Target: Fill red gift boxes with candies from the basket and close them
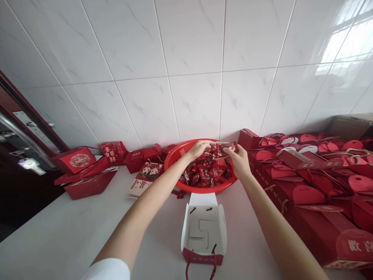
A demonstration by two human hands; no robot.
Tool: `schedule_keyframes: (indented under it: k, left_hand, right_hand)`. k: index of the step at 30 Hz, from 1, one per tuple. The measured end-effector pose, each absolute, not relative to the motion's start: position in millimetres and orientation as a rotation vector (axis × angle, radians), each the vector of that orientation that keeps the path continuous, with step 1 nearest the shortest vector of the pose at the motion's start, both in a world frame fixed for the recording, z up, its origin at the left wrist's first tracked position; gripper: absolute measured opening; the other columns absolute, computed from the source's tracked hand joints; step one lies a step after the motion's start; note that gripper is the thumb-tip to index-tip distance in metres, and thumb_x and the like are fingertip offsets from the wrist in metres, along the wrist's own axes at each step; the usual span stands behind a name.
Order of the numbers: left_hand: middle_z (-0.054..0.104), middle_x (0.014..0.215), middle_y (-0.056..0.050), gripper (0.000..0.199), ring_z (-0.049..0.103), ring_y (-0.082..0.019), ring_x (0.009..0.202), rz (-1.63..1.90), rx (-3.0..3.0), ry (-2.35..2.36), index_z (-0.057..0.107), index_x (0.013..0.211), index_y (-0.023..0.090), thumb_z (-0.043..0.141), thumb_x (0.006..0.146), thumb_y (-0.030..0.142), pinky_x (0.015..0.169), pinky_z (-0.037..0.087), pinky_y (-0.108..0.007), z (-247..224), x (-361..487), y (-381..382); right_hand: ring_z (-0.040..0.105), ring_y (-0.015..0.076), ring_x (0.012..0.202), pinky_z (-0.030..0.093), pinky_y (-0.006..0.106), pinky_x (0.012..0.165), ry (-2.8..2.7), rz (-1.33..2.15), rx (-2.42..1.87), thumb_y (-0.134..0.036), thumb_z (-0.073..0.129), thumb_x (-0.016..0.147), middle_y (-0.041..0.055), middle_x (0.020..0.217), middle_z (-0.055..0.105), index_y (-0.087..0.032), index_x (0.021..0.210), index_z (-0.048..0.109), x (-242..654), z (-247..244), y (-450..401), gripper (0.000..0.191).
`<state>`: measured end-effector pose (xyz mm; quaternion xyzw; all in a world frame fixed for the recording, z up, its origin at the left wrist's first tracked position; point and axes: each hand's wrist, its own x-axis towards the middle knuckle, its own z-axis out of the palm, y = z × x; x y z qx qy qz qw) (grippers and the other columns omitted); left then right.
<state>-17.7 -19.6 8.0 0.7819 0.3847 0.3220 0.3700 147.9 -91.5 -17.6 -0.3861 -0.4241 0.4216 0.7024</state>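
Above a round red basket (201, 190) full of red-wrapped candies (206, 173), my two hands hold one flat red packet (222, 149) between them. My left hand (201, 149) is closed on the packet's left side. My right hand (239, 158) pinches its right end with thumb and fingers. Nearer to me stands an open box (204, 229), white inside and red outside, with dark red cord handles at its front. Its far flap leans toward the basket's rim, and its inside shows only folded white bottom panels and cord ends.
Red boxes with rounded flaps (314, 190) crowd the right side. Several red boxes (87, 171) stand at the back left, near a printed red-and-white card (145, 179). A tiled wall (195, 105) rises behind; a door with keys (32, 165) is at the left.
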Motion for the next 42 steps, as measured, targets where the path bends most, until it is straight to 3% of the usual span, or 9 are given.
schedule_keyframes:
  k: [4, 9, 12, 16, 22, 30, 35, 42]
  left_hand:
    - [0.076, 0.115, -0.004, 0.032, 0.066, -0.025, 0.112, 0.514, 2.231, 1.114, 0.079, 0.104, 0.023, 0.078, 0.072, 0.023, 0.098, 0.049, -0.031, 5, -29, -17]
    - [0.077, 0.099, -0.005, 0.031, 0.070, -0.025, 0.096, 0.396, 2.345, 1.228, 0.080, 0.099, 0.020, 0.081, 0.069, 0.026, 0.081, 0.051, -0.030, 8, -34, -21]
    - [0.077, 0.097, -0.004, 0.034, 0.070, -0.025, 0.092, 0.412, 2.348, 1.265, 0.080, 0.099, 0.021, 0.083, 0.065, 0.024, 0.079, 0.051, -0.030, 10, -34, -23]
    - [0.077, 0.103, -0.004, 0.030, 0.070, -0.026, 0.100, 0.537, 2.290, 1.230, 0.079, 0.099, 0.020, 0.082, 0.070, 0.027, 0.085, 0.051, -0.031, 10, -35, -24]
    - [0.078, 0.101, -0.004, 0.027, 0.070, -0.024, 0.095, 0.731, 2.194, 1.099, 0.078, 0.098, 0.018, 0.079, 0.072, 0.025, 0.085, 0.053, -0.032, 8, -36, -22]
    - [0.076, 0.112, -0.003, 0.038, 0.069, -0.024, 0.102, 0.655, 2.250, 1.178, 0.077, 0.105, 0.018, 0.066, 0.069, 0.012, 0.093, 0.052, -0.031, 9, -39, -21]
    - [0.076, 0.105, -0.005, 0.041, 0.069, -0.021, 0.100, 0.571, 2.283, 1.211, 0.073, 0.113, 0.019, 0.061, 0.074, 0.015, 0.090, 0.053, -0.030, 3, -40, -18]
    - [0.075, 0.106, -0.003, 0.031, 0.067, -0.020, 0.101, 0.729, 2.138, 1.009, 0.074, 0.107, 0.019, 0.060, 0.079, 0.021, 0.094, 0.050, -0.031, 10, -33, -26]
  right_hand:
    - [0.059, 0.0147, 0.064, 0.051, 0.030, 0.066, -0.861, 0.906, -0.880, -0.032, 0.079, 0.057, -0.0042, 0.067, 0.062, -0.022, 0.076, 0.054, 148, -18, -92, 0.033]
    - [0.061, 0.0165, 0.066, 0.052, 0.031, 0.066, -0.919, 0.930, -0.857, -0.029, 0.081, 0.055, -0.0019, 0.069, 0.066, -0.020, 0.076, 0.060, 149, -17, -94, 0.031]
    - [0.063, 0.0177, 0.066, 0.052, 0.031, 0.065, -0.961, 0.955, -0.846, -0.028, 0.082, 0.056, -0.0002, 0.070, 0.069, -0.019, 0.073, 0.063, 148, -14, -97, 0.027]
    - [0.066, 0.0188, 0.069, 0.054, 0.032, 0.069, -0.999, 0.995, -0.820, -0.025, 0.084, 0.053, 0.0015, 0.076, 0.073, -0.018, 0.076, 0.069, 147, -13, -99, 0.028]
    - [0.068, 0.0203, 0.069, 0.055, 0.034, 0.068, -1.005, 1.014, -0.806, -0.039, 0.085, 0.059, 0.0034, 0.076, 0.074, -0.018, 0.077, 0.070, 147, -14, -98, 0.031]
    - [0.068, 0.0198, 0.072, 0.056, 0.034, 0.073, -1.004, 1.079, -0.756, -0.029, 0.085, 0.054, 0.0015, 0.076, 0.074, -0.020, 0.078, 0.069, 148, -13, -97, 0.031]
    - [0.067, 0.0192, 0.072, 0.056, 0.034, 0.072, -0.954, 1.077, -0.804, -0.028, 0.084, 0.053, 0.0010, 0.076, 0.073, -0.019, 0.078, 0.068, 149, -15, -94, 0.031]
    - [0.069, 0.0199, 0.074, 0.057, 0.034, 0.072, -0.973, 1.100, -0.801, -0.027, 0.082, 0.054, 0.0017, 0.078, 0.073, -0.019, 0.078, 0.066, 150, -14, -94, 0.030]
